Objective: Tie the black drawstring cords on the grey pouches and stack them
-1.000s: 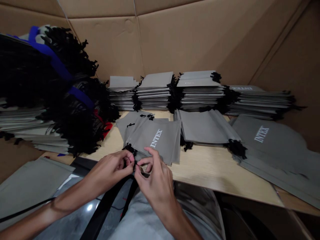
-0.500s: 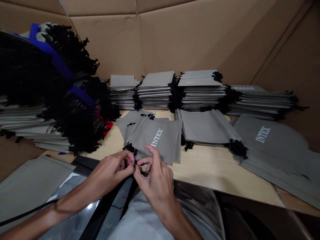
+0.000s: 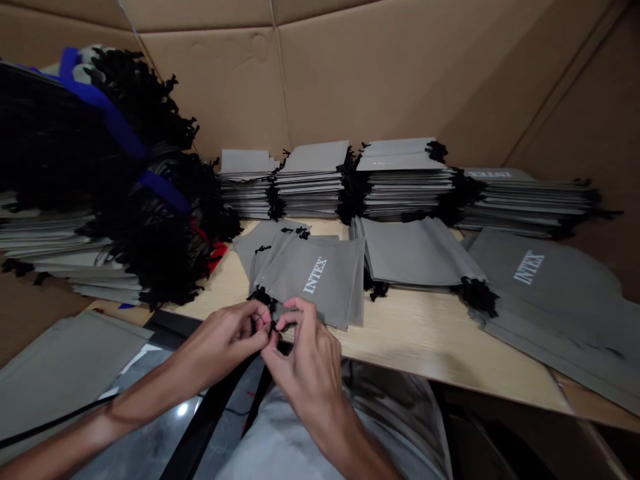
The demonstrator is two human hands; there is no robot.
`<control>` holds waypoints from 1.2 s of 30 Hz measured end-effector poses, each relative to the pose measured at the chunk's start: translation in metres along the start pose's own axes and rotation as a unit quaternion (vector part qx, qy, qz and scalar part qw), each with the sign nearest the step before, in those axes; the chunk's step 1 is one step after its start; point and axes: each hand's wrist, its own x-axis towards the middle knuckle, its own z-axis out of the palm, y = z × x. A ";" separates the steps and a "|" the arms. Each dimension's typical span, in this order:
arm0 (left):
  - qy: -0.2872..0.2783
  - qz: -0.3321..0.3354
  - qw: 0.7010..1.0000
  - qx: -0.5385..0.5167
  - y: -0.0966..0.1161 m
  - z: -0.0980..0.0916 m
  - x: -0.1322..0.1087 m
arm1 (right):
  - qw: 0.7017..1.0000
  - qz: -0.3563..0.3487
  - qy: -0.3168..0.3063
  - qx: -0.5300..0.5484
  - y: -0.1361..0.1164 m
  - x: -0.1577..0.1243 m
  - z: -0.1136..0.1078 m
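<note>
A grey drawstring pouch marked INTEX (image 3: pixel 315 277) lies on top of a few others on the wooden table (image 3: pixel 425 340), its black cord end (image 3: pixel 260 297) toward me. My left hand (image 3: pixel 225 340) and my right hand (image 3: pixel 303 360) meet at the table's front edge, fingertips pinched together on the pouch's black drawstring (image 3: pixel 271 329). Both hands are closed in a pinch. The cord between the fingers is mostly hidden.
Stacks of grey pouches (image 3: pixel 400 180) line the back against a cardboard wall (image 3: pixel 380 73). A big heap of pouches with black cords and blue bands (image 3: pixel 100 173) fills the left. More INTEX pouches (image 3: pixel 545 287) lie at right, and another flat pile (image 3: pixel 417 253) in the middle.
My right hand's fingers have curled in tighter toward the left hand at the cord. The left hand has barely moved.
</note>
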 end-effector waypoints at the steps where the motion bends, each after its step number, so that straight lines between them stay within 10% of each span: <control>1: -0.001 0.001 1.000 -0.004 0.000 0.000 0.000 | 1.000 -0.001 0.005 -0.002 0.000 0.000 0.001; 25: 0.018 0.012 0.989 -0.144 -0.020 0.015 0.005 | 0.981 -0.179 0.075 -0.019 0.008 -0.006 0.013; 36: 0.010 0.089 0.995 0.053 0.001 -0.022 -0.010 | 0.983 -0.170 0.071 -0.026 0.009 -0.001 0.012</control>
